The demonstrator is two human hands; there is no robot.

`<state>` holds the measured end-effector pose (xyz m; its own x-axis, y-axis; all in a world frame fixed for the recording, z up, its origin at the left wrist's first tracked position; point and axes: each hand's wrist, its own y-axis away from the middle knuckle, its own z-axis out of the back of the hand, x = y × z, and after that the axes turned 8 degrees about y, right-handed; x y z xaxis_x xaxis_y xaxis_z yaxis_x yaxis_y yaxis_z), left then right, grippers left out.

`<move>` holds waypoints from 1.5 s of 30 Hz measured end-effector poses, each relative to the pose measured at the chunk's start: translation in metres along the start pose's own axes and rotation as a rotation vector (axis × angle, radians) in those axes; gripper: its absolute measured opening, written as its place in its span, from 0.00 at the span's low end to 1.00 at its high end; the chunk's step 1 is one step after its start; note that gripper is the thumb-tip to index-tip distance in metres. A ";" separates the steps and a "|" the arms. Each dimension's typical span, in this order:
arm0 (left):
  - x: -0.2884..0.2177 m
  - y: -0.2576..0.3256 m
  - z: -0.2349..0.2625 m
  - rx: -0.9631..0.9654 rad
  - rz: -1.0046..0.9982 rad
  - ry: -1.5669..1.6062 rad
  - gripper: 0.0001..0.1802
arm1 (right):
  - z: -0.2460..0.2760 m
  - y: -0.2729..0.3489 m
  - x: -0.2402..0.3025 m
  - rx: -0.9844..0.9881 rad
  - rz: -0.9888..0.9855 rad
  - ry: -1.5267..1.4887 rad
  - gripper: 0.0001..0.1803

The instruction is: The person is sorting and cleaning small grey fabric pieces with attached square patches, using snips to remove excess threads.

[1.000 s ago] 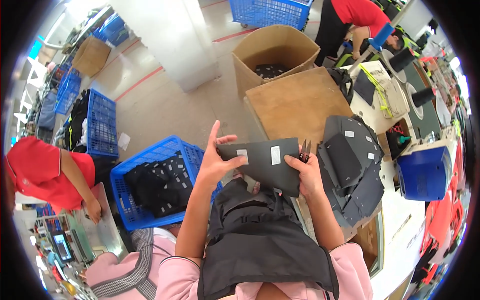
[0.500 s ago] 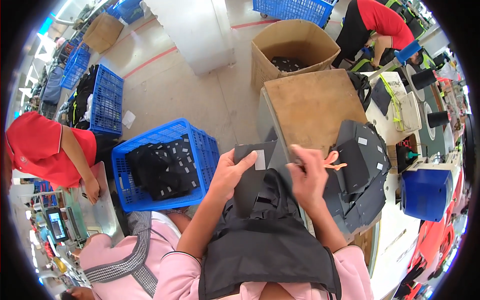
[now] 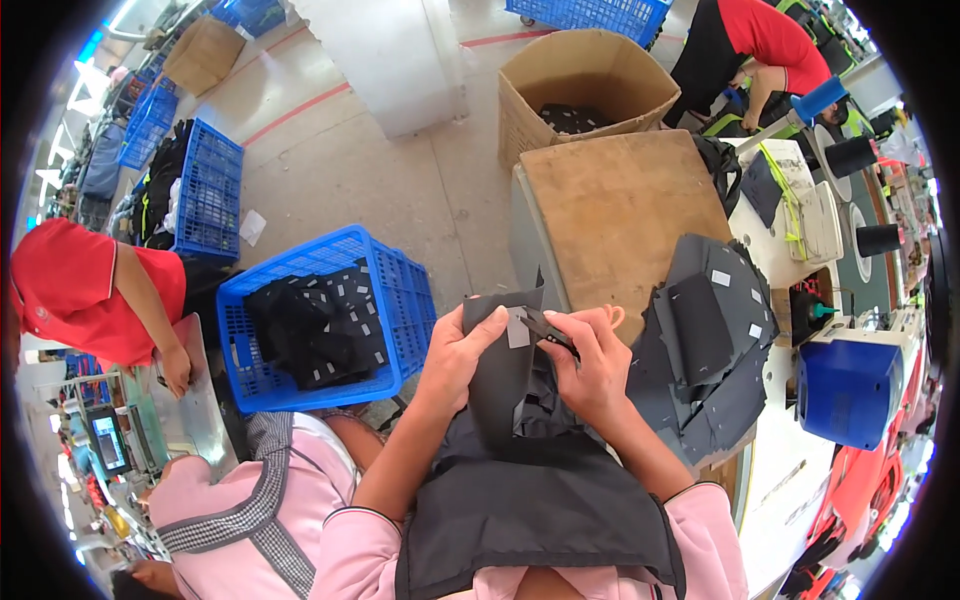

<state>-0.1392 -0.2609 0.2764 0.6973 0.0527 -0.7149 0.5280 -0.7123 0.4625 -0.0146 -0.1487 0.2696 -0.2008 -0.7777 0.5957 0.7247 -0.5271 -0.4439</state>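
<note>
I've got the left hand (image 3: 452,352) pinching the black cloth (image 3: 494,392) mid-frame on my feed, right hand (image 3: 594,368) gripping snips (image 3: 547,331) right by its label (image 3: 517,334). Pile (image 3: 712,385) sits right of centre, blue crate (image 3: 408,300) left.

Beyond your brown board (image 3: 620,205)'s far edge: cardboard box (image 3: 521,112) | near your white worktop (image 3: 785,435)'s right edge: blue housing (image 3: 848,392) | to your left: person in red (image 3: 85,295)
</note>
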 end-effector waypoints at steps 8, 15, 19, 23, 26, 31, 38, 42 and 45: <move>0.008 -0.003 -0.003 -0.011 0.041 0.003 0.09 | 0.004 0.011 -0.009 -0.002 -0.087 -0.049 0.17; 0.009 -0.006 -0.007 0.029 0.058 -0.075 0.09 | 0.011 0.011 -0.009 -0.017 -0.154 -0.069 0.15; 0.008 -0.015 -0.017 0.091 0.084 -0.103 0.10 | 0.013 0.016 -0.017 -0.014 -0.245 -0.048 0.15; 0.003 -0.032 -0.034 0.167 0.137 -0.187 0.10 | 0.026 0.013 -0.021 -0.205 -0.270 -0.010 0.15; -0.001 -0.056 -0.051 0.270 0.174 -0.263 0.10 | 0.032 0.010 -0.032 -0.128 -0.346 -0.051 0.16; -0.009 -0.110 -0.082 0.433 0.269 -0.386 0.09 | 0.033 -0.005 -0.045 -0.364 -0.498 0.061 0.16; -0.037 -0.213 -0.127 0.740 0.425 -0.609 0.09 | 0.015 -0.058 -0.077 -0.750 -0.780 0.085 0.18; -0.042 -0.259 -0.156 1.085 0.338 -0.947 0.06 | 0.024 -0.085 -0.108 -0.456 -0.871 -0.348 0.14; -0.025 -0.287 -0.168 1.265 0.151 -1.030 0.07 | 0.025 -0.078 -0.096 -0.288 -1.078 -0.234 0.11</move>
<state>-0.2270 0.0599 0.2500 -0.1690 -0.1587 -0.9727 -0.5816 -0.7807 0.2284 -0.0356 -0.0246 0.2639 -0.4774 0.1952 0.8567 0.0651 -0.9645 0.2561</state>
